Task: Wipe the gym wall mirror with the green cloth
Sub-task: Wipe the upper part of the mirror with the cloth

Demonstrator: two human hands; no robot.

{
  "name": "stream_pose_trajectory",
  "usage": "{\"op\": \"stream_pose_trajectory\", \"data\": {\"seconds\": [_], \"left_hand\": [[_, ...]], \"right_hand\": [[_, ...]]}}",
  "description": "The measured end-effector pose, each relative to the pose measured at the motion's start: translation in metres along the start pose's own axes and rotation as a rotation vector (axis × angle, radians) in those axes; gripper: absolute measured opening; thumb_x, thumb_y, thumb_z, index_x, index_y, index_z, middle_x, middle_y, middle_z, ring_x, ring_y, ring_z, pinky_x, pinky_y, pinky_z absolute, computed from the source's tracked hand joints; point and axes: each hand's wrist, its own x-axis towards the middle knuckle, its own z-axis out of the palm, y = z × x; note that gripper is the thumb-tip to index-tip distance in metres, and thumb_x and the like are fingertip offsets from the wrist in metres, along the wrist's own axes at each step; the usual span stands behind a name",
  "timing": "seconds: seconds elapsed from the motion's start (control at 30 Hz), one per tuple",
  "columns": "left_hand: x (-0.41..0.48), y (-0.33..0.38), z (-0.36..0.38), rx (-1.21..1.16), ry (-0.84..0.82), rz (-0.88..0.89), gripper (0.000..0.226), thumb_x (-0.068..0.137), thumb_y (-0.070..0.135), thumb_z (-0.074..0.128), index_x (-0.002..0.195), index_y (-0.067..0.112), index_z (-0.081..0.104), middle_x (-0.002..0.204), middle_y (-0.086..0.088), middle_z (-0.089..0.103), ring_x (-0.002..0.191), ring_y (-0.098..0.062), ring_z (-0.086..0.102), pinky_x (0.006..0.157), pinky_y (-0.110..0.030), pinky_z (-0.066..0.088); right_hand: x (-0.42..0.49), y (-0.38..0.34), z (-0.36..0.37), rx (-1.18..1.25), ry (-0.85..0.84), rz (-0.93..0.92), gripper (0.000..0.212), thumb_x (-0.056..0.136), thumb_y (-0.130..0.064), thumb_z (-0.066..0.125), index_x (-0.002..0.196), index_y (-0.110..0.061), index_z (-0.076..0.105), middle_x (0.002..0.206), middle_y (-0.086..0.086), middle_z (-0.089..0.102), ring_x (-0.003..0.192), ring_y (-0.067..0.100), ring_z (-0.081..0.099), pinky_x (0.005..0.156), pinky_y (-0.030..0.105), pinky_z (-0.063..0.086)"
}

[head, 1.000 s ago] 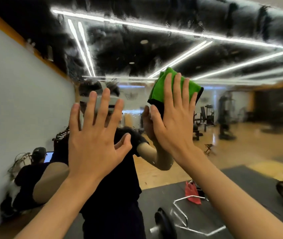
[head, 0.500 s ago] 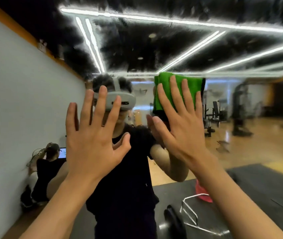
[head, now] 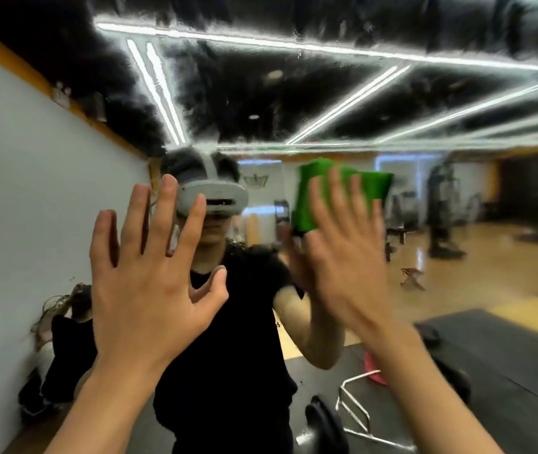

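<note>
My right hand [head: 343, 257] is flat against the mirror [head: 294, 93], fingers straight and close together, pressing the cloth [head: 374, 185] to the glass. The cloth is bunched under my fingertips, its green showing above and on both sides of them, with a dark edge at the bottom left. That hand and the cloth are blurred. My left hand [head: 149, 290] is raised beside it, well apart from the right, fingers spread wide and thumb out, holding nothing. I cannot tell whether its palm touches the glass. The cloth sits at about head height, just right of my reflected headset [head: 212, 194]. The reflection of my right hand meets the real one at the cloth's lower left. The upper mirror, where the ceiling lights [head: 343, 103] show, is streaky and smeared. A white wall [head: 31, 191] runs along the left. Low on the left, the glass shows a person [head: 67, 339] in dark clothes seated on the floor by that wall. Lower right, I see dark mats [head: 490, 355] with a weight plate [head: 323, 427], a bent metal frame [head: 356, 411] and something red [head: 374, 368] lying on them. Farther back, machines [head: 441, 208] stand on a wooden floor, too blurred to name.
</note>
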Motion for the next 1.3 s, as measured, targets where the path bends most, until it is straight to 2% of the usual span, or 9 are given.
{"op": "stream_pose_trajectory", "data": {"seconds": [0.17,0.27,0.4,0.6,0.77,0.83,1.0,1.2,1.3], "left_hand": [[0.001,0.001,0.0,0.003,-0.005,-0.009,0.087,0.093,0.057,0.052,0.168,0.021,0.027,0.177,-0.009,0.013,0.163,-0.035,0.013,0.129,-0.06,0.009],[0.0,0.001,0.0,0.016,-0.01,-0.013,0.087,0.094,0.058,0.05,0.169,0.022,0.024,0.178,-0.008,0.01,0.164,-0.034,0.011,0.13,-0.059,0.008],[-0.001,0.002,0.0,0.024,-0.008,-0.013,0.086,0.094,0.057,0.05,0.169,0.023,0.026,0.178,-0.008,0.012,0.163,-0.034,0.012,0.13,-0.058,0.007],[0.001,0.003,-0.003,0.015,-0.017,-0.026,0.086,0.092,0.056,0.052,0.167,0.021,0.031,0.177,-0.009,0.013,0.163,-0.035,0.014,0.13,-0.056,0.005],[0.0,0.002,-0.003,0.036,-0.031,-0.023,0.085,0.094,0.056,0.049,0.168,0.022,0.028,0.178,-0.008,0.011,0.163,-0.035,0.013,0.129,-0.057,0.006],[0.001,0.002,-0.002,0.03,-0.031,-0.02,0.085,0.094,0.056,0.05,0.168,0.021,0.029,0.178,-0.008,0.011,0.163,-0.034,0.013,0.129,-0.057,0.006],[-0.001,0.001,0.003,0.007,-0.016,-0.031,0.083,0.096,0.057,0.047,0.169,0.023,0.026,0.178,-0.005,0.005,0.164,-0.03,0.003,0.13,-0.059,0.007],[-0.003,-0.001,0.005,0.009,-0.048,-0.022,0.083,0.099,0.059,0.04,0.17,0.026,0.014,0.177,0.0,-0.007,0.164,-0.027,-0.004,0.13,-0.057,0.003],[-0.002,-0.001,0.005,-0.004,-0.039,-0.021,0.082,0.1,0.059,0.04,0.17,0.025,0.016,0.178,-0.001,-0.004,0.164,-0.03,0.001,0.13,-0.059,0.006]], "right_hand": [[0.028,0.005,-0.01,0.047,0.012,0.421,0.072,0.106,-0.054,0.006,0.168,-0.017,0.006,0.176,0.009,-0.006,0.161,0.029,-0.01,0.128,0.062,-0.005],[0.0,-0.056,-0.007,0.084,-0.094,0.058,0.069,0.11,-0.057,0.015,0.168,-0.024,-0.001,0.175,0.002,-0.016,0.161,0.024,-0.017,0.129,0.055,-0.006],[-0.054,-0.036,-0.003,0.082,-0.18,-0.243,0.068,0.108,-0.058,0.013,0.167,-0.025,0.023,0.176,0.0,0.007,0.163,0.024,0.001,0.128,0.056,0.007],[-0.022,0.005,-0.01,0.254,0.02,0.498,0.073,0.106,-0.053,0.007,0.167,-0.014,0.011,0.175,0.004,-0.005,0.161,0.021,-0.012,0.129,0.059,-0.002],[-0.072,-0.043,0.003,0.151,-0.167,-0.188,0.077,0.105,-0.065,0.013,0.167,-0.02,0.023,0.176,0.005,0.007,0.163,0.026,0.004,0.129,0.055,0.009],[-0.08,-0.006,0.0,0.107,-0.103,-0.126,0.076,0.106,-0.065,0.012,0.166,-0.02,0.023,0.175,0.007,0.01,0.162,0.028,0.007,0.128,0.057,0.012],[-0.064,0.032,-0.003,0.172,0.055,0.495,0.085,0.103,-0.065,-0.005,0.167,-0.011,0.013,0.176,0.008,0.001,0.162,0.023,-0.005,0.128,0.06,0.007],[-0.098,-0.035,0.005,0.139,-0.117,-0.073,0.079,0.105,-0.067,0.009,0.165,-0.018,0.026,0.175,0.008,0.014,0.162,0.028,0.009,0.128,0.055,0.012],[-0.093,0.02,0.001,0.077,0.002,0.071,0.075,0.107,-0.062,0.011,0.164,-0.017,0.026,0.174,0.012,0.017,0.161,0.03,0.013,0.125,0.061,0.019]]}}
